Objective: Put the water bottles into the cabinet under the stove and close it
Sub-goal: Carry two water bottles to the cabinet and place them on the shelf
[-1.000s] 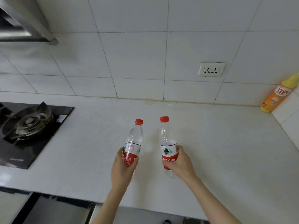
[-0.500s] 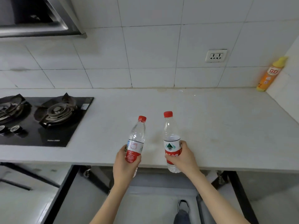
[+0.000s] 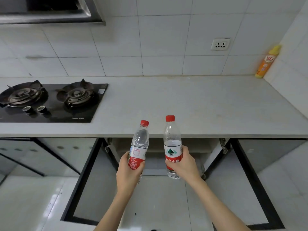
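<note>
My left hand (image 3: 129, 174) grips a clear water bottle (image 3: 139, 142) with a red cap and a red and white label, tilted slightly right. My right hand (image 3: 183, 164) grips a second water bottle (image 3: 172, 139), upright, with a red cap and a green triangle on its label. Both bottles hang in front of the counter's front edge, over an open cabinet (image 3: 160, 147) whose two doors (image 3: 90, 189) swing out toward me. The black two-burner stove (image 3: 55, 100) lies on the counter to the left, with more cabinet doors (image 3: 50, 154) beneath it.
The white counter (image 3: 200, 105) runs across the view, backed by a tiled wall with a socket (image 3: 220, 44). An orange bottle with a yellow cap (image 3: 268, 62) stands in the back right corner. A range hood (image 3: 50, 12) hangs above the stove. White floor tiles lie below.
I have stepped back from the counter, so both bottles have come off it and toward me, now held in front of its edge. The open cabinet and its doors have come into view.
</note>
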